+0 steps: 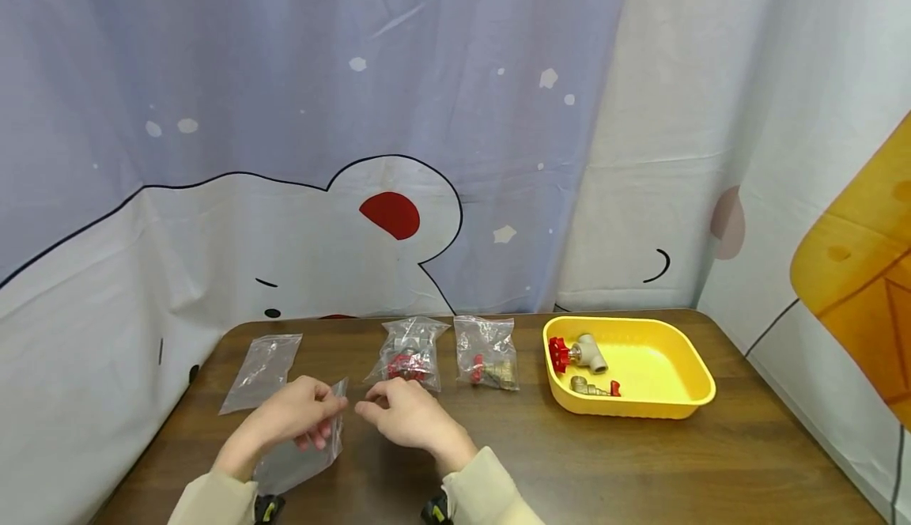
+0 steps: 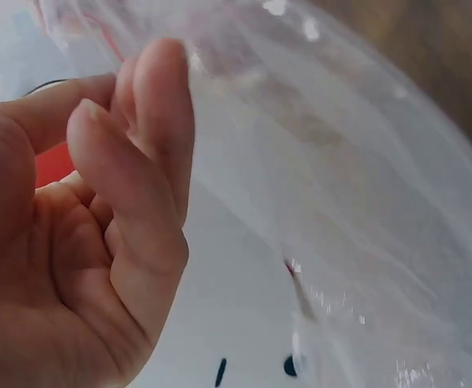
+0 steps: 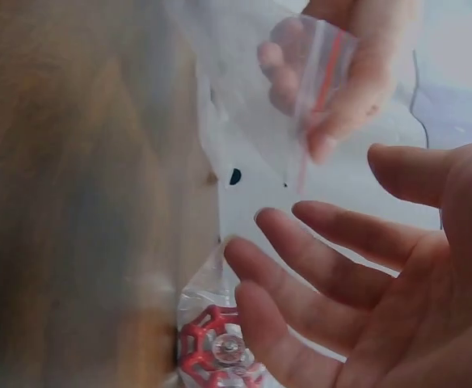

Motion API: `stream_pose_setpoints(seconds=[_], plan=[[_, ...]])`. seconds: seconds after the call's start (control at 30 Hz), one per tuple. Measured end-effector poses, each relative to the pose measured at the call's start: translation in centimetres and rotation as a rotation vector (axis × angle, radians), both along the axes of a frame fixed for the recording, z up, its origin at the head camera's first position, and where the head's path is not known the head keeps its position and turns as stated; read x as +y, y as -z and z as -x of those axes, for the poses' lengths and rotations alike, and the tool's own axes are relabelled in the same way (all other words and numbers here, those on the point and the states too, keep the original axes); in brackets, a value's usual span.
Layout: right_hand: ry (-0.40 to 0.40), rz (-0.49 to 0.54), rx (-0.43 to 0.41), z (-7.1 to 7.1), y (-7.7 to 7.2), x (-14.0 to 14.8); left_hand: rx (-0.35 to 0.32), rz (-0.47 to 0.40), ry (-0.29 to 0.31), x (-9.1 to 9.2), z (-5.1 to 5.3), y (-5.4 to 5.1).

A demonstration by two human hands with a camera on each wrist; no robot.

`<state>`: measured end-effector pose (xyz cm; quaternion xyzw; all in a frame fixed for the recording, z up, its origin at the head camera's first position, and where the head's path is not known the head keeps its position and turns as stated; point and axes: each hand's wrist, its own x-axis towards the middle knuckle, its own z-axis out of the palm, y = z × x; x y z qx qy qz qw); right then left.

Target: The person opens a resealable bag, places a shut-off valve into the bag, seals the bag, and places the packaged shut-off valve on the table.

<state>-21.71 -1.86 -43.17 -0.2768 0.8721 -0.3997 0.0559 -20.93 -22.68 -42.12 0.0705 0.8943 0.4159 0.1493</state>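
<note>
My left hand [image 1: 295,414] pinches the top edge of a clear zip bag [image 1: 295,462] between thumb and fingers; the bag hangs below it over the left of the table. In the left wrist view the bag [image 2: 365,178] spreads out beside the curled left hand [image 2: 115,202]. The right wrist view shows the bag's red zip strip [image 3: 326,77] at the left hand's [image 3: 365,73] fingertips. Just right of the bag, my right hand [image 1: 416,418] holds nothing, its fingers relaxed and apart [image 3: 357,275].
Another flat clear bag [image 1: 263,371] lies at the table's left. Behind the hands are a bag with a red-handled valve [image 1: 407,363] and a bag with a brass valve [image 1: 498,372]. A yellow tray [image 1: 626,406] at the right holds a grey valve [image 1: 589,353] and a small brass valve [image 1: 584,386].
</note>
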Motion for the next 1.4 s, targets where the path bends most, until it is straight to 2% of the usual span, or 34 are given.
stream_pose_setpoints(seconds=[0.17,0.3,0.5,0.83,1.0,1.23,1.4], plan=[[-0.002,0.073,-0.091,0.4,-0.7,0.5,0.038,-0.194,0.05,1.2,-0.4,-0.4],[-0.036,0.137,-0.151,0.4,-1.3,1.0,0.043,-0.334,0.056,2.3,-0.8,-0.5],[-0.059,0.207,-0.168,0.7,-2.2,2.3,0.06,-0.461,0.096,4.4,-0.3,-0.7],[-0.059,0.255,-0.194,1.1,-4.1,5.0,0.046,-0.538,0.135,7.2,0.9,-1.8],[-0.048,0.203,-0.104,1.8,-4.5,6.2,0.052,-0.539,0.172,8.3,1.5,-2.4],[-0.004,0.092,0.039,1.8,-4.9,7.1,0.089,-0.5,0.206,9.3,2.1,-2.5],[-0.01,0.096,0.036,1.7,-4.7,7.5,0.117,-0.497,0.225,9.5,2.4,-1.8]])
